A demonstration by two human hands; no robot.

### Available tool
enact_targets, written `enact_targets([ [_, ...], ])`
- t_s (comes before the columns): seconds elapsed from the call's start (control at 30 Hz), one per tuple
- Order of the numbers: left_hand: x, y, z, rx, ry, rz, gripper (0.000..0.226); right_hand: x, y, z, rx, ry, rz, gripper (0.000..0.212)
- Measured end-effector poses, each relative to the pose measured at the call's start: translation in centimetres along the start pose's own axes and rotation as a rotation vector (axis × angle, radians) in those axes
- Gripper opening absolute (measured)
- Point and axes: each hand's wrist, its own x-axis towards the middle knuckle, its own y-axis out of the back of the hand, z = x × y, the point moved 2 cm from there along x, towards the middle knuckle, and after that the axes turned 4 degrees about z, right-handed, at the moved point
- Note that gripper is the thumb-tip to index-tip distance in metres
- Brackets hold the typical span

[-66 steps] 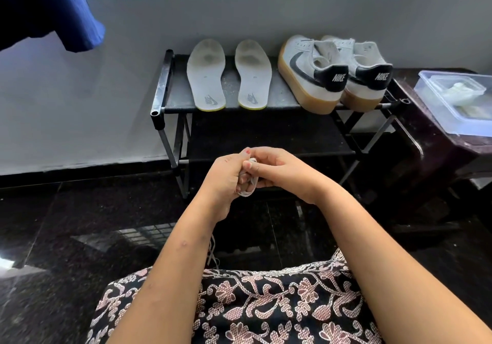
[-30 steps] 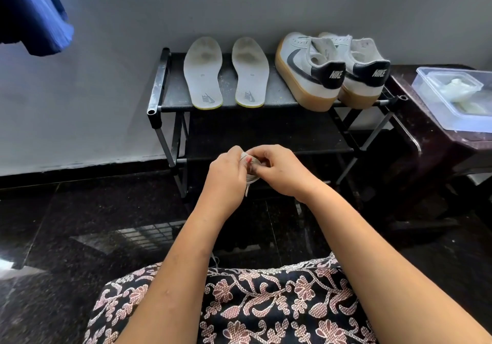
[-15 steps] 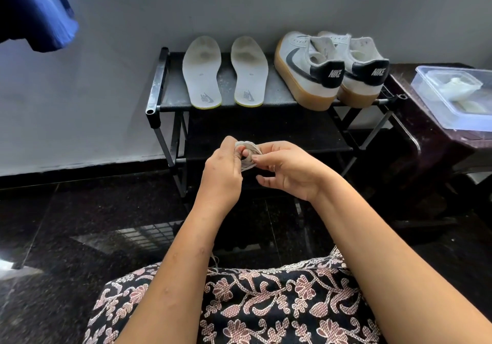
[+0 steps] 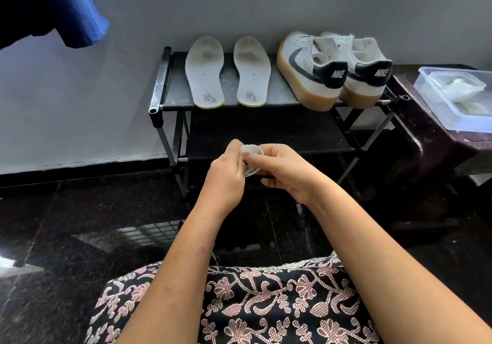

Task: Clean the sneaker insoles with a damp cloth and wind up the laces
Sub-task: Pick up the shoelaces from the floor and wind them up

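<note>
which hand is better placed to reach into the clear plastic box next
Right, probably. The clear plastic box sits on the dark table, on the side of the right hand; the left hand would have to cross over. Both pinch the coiled white lace, so the left would hold it alone.

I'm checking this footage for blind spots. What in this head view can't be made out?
Head view only:
The lace coil is mostly covered by the left hand and right hand pinching it, so its turns and loose end are hidden.
The plastic container is cut off by the right edge, and its pale contents are unidentifiable.
The far sneaker is largely behind the near sneaker.
The mid print on the left-hand insole is too small to read.
</note>
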Motion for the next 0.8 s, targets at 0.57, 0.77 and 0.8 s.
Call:
enact_targets([
  [0.57, -0.1, -0.9, 0.2, -0.175, 0.061, -0.069, 0.025, 0.8, 0.8, 0.9, 0.143, -0.118, 0.392, 0.032],
  [0.77, 0.0, -0.6, -0.2, -0.093, 0.016, 0.036, 0.017, 0.7, -0.2, 0.3, 0.195, -0.065, 0.211, 0.033],
  [0.8, 0.1, -0.5, -0.3, -0.081, 0.014, 0.06, 0.016, 0.7, -0.3, 0.1, 0.243, -0.093, 0.173, 0.037],
])
